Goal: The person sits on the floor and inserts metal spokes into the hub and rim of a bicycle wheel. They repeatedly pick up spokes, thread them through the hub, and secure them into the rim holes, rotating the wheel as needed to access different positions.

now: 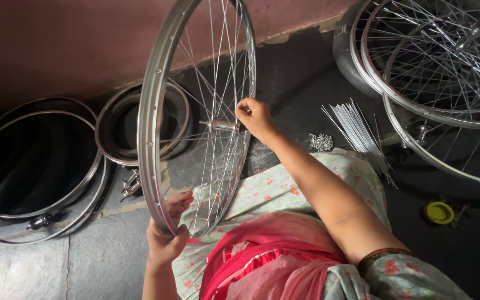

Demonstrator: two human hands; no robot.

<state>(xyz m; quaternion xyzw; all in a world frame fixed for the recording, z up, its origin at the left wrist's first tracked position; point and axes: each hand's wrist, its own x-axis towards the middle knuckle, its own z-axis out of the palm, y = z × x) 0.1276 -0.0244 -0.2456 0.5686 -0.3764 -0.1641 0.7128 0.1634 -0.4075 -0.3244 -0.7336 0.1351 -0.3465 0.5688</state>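
Note:
A shiny bicycle wheel rim with thin spokes stands upright on edge in front of me, over my lap. My left hand grips the rim at its lower near edge. My right hand pinches a spoke near the far side of the rim, just right of the metal hub. A floral cloth covers my knees under the wheel.
Bare rims lie stacked on the floor at the left, with another rim behind the wheel. Spoked wheels lean at the top right. A bundle of loose spokes, a pile of small nipples and a yellow lid lie to the right.

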